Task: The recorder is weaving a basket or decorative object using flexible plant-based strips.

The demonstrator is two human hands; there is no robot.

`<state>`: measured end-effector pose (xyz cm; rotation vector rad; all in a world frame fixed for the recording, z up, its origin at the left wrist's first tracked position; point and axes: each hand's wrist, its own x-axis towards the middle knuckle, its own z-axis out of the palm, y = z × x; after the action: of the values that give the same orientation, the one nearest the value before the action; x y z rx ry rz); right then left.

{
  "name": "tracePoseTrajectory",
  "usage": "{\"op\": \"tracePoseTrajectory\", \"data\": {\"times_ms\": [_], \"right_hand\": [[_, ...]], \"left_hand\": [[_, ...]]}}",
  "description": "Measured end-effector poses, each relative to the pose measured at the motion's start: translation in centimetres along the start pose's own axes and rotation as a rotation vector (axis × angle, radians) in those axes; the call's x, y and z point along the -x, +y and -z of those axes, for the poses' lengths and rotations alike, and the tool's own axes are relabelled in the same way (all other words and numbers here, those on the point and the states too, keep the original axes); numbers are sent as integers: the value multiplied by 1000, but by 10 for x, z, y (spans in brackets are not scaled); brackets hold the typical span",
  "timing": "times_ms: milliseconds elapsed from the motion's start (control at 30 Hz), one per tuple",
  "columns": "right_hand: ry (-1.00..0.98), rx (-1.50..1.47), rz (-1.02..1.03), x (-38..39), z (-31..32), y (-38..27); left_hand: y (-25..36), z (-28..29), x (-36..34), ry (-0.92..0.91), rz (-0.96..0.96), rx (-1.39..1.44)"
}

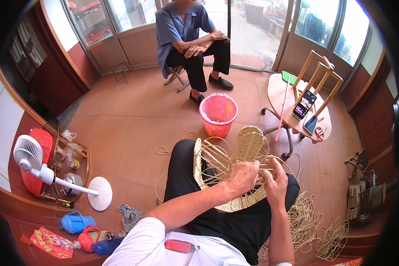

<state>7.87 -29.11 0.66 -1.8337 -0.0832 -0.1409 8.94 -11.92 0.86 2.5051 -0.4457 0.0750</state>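
Note:
A half-woven straw piece (199, 166) rests across my lap, with a curved braided edge and many loose strands strung over its middle. From it an oval woven panel (249, 145) stands up, pointing away from me. My left hand (244, 177) is closed on straw cords at the base of this panel. Just right of it, my right hand (275, 179) has its fingers bent together, pinching a thin straw cord that loops up toward the panel. The exact grip points are partly hidden by the fingers. A tangled heap of straw cord (301, 217) lies beside my right leg.
Ahead stands a pink bin (218, 115), and a person (188, 44) sits behind it on a stool. To the right, a small wheeled table (277, 95) bears phones, scissors and a wooden frame. A white fan (99, 193), a blue jug (76, 222) and a grey cloth (131, 216) are at left.

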Motion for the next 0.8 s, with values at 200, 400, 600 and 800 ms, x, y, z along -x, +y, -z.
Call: {"op": "tracePoseTrajectory", "data": {"times_ms": [200,400,600,800], "right_hand": [[-129,-151,-93,-25,-5,3],[-66,-194,-129,-20,-10,2],[54,-544,-219,-9,15,1],[115,-1000,-248,10,142,65]], "left_hand": [[4,6,-6,-66,27,15],[8,1,1,9,-39,-94],[11,-2,5,383,-294,-449],[-4,-7,-5,304,-408,-322]]}}
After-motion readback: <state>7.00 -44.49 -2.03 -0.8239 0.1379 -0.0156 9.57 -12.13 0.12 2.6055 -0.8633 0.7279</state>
